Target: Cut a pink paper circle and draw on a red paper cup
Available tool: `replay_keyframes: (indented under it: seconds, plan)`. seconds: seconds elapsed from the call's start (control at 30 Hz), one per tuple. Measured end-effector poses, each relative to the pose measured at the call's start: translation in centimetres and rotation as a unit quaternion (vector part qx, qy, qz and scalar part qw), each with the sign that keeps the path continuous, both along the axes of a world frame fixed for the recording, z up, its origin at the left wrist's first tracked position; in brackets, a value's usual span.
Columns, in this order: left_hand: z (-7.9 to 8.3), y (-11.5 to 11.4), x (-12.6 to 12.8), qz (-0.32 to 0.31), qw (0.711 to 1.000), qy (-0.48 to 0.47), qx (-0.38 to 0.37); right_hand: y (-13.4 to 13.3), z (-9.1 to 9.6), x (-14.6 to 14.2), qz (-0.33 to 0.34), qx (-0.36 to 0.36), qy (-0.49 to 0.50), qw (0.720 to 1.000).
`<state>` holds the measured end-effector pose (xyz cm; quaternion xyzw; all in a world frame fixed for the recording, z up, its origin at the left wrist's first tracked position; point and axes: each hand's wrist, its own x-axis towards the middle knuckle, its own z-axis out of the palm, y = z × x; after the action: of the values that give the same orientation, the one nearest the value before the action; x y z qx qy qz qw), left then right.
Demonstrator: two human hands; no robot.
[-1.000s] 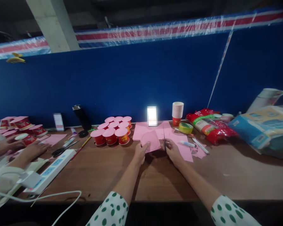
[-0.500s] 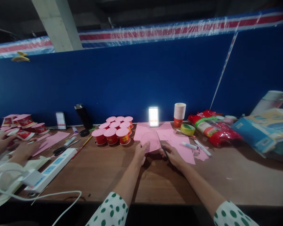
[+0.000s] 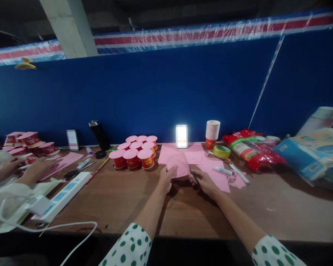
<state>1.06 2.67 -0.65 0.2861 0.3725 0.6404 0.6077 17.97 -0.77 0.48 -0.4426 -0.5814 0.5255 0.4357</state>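
Observation:
My left hand (image 3: pixel 167 178) pinches a piece of pink paper (image 3: pixel 180 167) with a circle outline on it, thumb on top. My right hand (image 3: pixel 204 183) is closed around dark-handled scissors (image 3: pixel 194 178), whose blades meet the paper's right edge. Beyond the held piece lie more pink sheets (image 3: pixel 195 151). Left of my left hand, red paper cups (image 3: pixel 131 161) stand upside down in rows, topped with pink paper discs. Pink offcuts (image 3: pixel 218 177) lie to the right of my right hand, with a marker (image 3: pixel 224 171) on them.
A lit phone (image 3: pixel 181 136) leans against the blue partition. Stacked cups (image 3: pixel 212 131), yellow tape (image 3: pixel 221 152), a red bag (image 3: pixel 252 151) and a blue package (image 3: pixel 308 155) stand right. Left are a power strip (image 3: pixel 63 197), a black bottle (image 3: pixel 98 135) and another person's hands (image 3: pixel 34 171).
My hands keep hold of the paper and scissors, nearly in place. The camera view has shifted slightly. At the left, the other person's hands have moved a little.

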Motion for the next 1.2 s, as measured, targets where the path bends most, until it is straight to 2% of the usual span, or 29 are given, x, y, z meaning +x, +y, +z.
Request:
replay_keyframes:
  seconds: [0.4, 0.83, 1.2]
  plan:
    - [-0.3, 0.2, -0.1, 0.001, 1.000, 0.009, 0.001, 0.4, -0.1, 0.2, -0.004, 0.008, -0.019, 1.000]
    - [-1.1, 0.9, -0.4, 0.048, 0.997, 0.057, 0.026, 0.4, -0.4, 0.1, -0.004, 0.011, -0.030, 0.999]
    - [-0.7, 0.5, -0.6, -0.001, 0.997, 0.080, 0.009, 0.4, -0.3, 0.1, -0.012, 0.012, -0.037, 0.999]
